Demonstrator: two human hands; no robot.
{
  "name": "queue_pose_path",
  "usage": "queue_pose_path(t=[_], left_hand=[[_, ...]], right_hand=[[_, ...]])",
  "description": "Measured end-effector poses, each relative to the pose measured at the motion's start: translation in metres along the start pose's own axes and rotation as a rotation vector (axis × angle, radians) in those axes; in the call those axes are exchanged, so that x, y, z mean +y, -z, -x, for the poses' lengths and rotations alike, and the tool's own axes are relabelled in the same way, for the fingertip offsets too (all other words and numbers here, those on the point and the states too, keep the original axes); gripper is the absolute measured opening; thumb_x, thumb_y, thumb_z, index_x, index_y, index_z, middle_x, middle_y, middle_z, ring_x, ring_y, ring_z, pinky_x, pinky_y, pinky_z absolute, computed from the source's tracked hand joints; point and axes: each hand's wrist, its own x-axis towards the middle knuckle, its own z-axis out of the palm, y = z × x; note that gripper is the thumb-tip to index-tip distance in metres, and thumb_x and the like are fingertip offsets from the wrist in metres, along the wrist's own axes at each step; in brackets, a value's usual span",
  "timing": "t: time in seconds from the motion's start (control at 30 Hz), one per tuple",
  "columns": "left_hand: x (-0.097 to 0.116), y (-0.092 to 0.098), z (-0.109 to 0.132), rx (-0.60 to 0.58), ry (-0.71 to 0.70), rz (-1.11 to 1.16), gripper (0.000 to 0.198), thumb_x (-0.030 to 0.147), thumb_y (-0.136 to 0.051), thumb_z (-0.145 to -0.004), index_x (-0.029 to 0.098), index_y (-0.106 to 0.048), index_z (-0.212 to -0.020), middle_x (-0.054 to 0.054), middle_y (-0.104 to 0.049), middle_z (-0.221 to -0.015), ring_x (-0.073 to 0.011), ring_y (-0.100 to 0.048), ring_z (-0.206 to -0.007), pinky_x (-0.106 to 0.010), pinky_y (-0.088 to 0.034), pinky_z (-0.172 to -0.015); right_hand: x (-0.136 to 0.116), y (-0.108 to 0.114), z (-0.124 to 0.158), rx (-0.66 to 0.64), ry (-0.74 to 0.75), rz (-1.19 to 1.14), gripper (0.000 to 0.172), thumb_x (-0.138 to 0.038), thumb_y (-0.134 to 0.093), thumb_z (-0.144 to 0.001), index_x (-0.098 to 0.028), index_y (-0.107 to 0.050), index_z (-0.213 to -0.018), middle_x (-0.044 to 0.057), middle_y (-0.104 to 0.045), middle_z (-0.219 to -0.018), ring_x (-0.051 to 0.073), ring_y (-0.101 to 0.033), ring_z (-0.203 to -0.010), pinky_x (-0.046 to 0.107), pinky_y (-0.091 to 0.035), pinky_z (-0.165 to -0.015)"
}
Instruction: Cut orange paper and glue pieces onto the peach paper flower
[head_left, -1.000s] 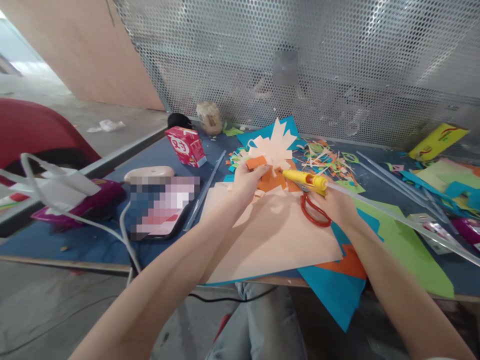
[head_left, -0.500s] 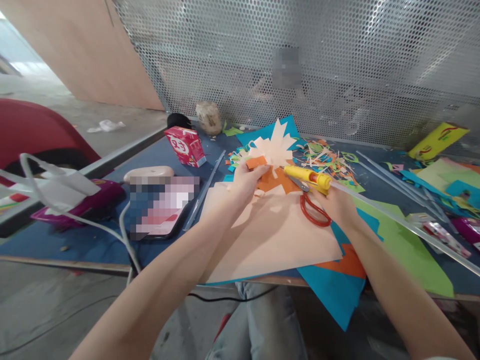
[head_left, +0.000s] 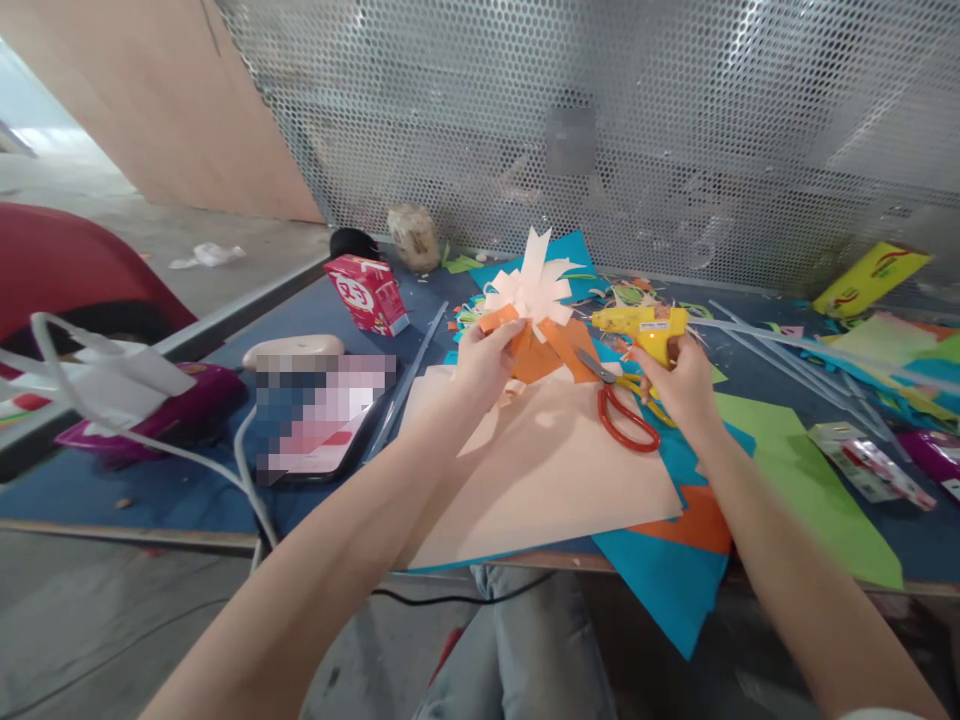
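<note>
Between the thumb and fingers of my left hand (head_left: 491, 355) is a paper flower (head_left: 534, 285) with pale peach strips fanning out above and orange paper (head_left: 541, 355) below. My right hand (head_left: 679, 375) is wrapped round the handle of a yellow hot glue gun (head_left: 645, 325). The gun's nozzle points left, apart from the flower, and a clear glue stick trails from its back. Under the gun lie scissors (head_left: 630, 425) with red and yellow handles, on peach paper sheets (head_left: 525, 480). Blue and orange sheets stick out beneath them.
Paper scraps (head_left: 652, 290) lie behind the gun. To the left are a phone (head_left: 330, 420), a pale case (head_left: 292, 352), a red box (head_left: 367, 295) and a purple power strip (head_left: 180, 400). Green paper (head_left: 795, 490) and clear glue sticks (head_left: 795, 355) lie rightward. A perforated metal panel (head_left: 480, 120) stands behind.
My right hand has drawn the glue gun back to the right, away from the flower, and turned it side-on. The flower has tilted a little in my left hand.
</note>
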Motion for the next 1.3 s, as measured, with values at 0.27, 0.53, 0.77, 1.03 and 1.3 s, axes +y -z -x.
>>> queue_pose_path(t=[0.27,0.53,0.77,1.03,1.3], left_hand=[[-0.001,0.001,-0.002,0.036,0.035,-0.001,0.018,0.003,-0.062,-0.057,0.015,-0.054,-0.067,0.002,-0.062,-0.064,-0.0088,-0.062,-0.062,-0.02,-0.05,-0.063],[-0.001,-0.001,0.003,0.035,0.103,-0.08,0.018,0.006,-0.064,-0.058,0.015,-0.053,-0.07,0.001,-0.063,-0.067,-0.0102,-0.06,-0.06,-0.023,-0.049,-0.057],[0.0,-0.001,0.009,-0.044,0.172,-0.145,0.024,0.01,-0.066,-0.057,0.016,-0.05,-0.073,0.0,-0.062,-0.069,-0.011,-0.061,-0.064,-0.025,-0.05,-0.063],[-0.003,-0.003,0.018,-0.242,0.234,-0.301,0.044,0.011,-0.069,-0.055,0.018,-0.049,-0.094,0.001,-0.063,-0.073,-0.01,-0.062,-0.064,-0.022,-0.047,-0.062],[-0.007,0.0,0.023,-0.348,0.184,-0.491,0.073,0.017,-0.072,-0.058,0.021,-0.042,-0.124,0.005,-0.06,-0.062,-0.008,-0.057,-0.054,-0.019,-0.041,-0.054]], right_hand=[[0.019,0.005,-0.014,-0.051,-0.165,-0.032,0.026,-0.044,-0.057,-0.067,-0.019,-0.051,-0.059,0.001,-0.057,-0.053,0.015,-0.053,-0.045,0.028,-0.043,-0.044],[0.044,0.0,-0.026,0.096,-0.062,0.256,0.026,-0.044,-0.056,-0.066,-0.018,-0.053,-0.065,0.007,-0.063,-0.065,0.019,-0.058,-0.06,0.03,-0.044,-0.056],[0.048,0.0,-0.021,0.09,0.301,0.481,0.019,-0.032,-0.056,-0.071,-0.016,-0.057,-0.081,0.011,-0.064,-0.084,0.025,-0.058,-0.083,0.044,-0.044,-0.08],[0.018,0.003,-0.008,0.218,0.718,0.483,0.075,-0.038,-0.063,-0.072,-0.02,-0.027,-0.135,0.018,-0.033,-0.136,0.033,-0.03,-0.126,0.051,-0.032,-0.097],[-0.001,0.012,0.01,0.036,0.973,0.618,0.035,-0.022,-0.056,-0.079,-0.035,-0.058,-0.112,0.0,-0.052,-0.126,0.026,-0.044,-0.114,0.046,-0.036,-0.093]])
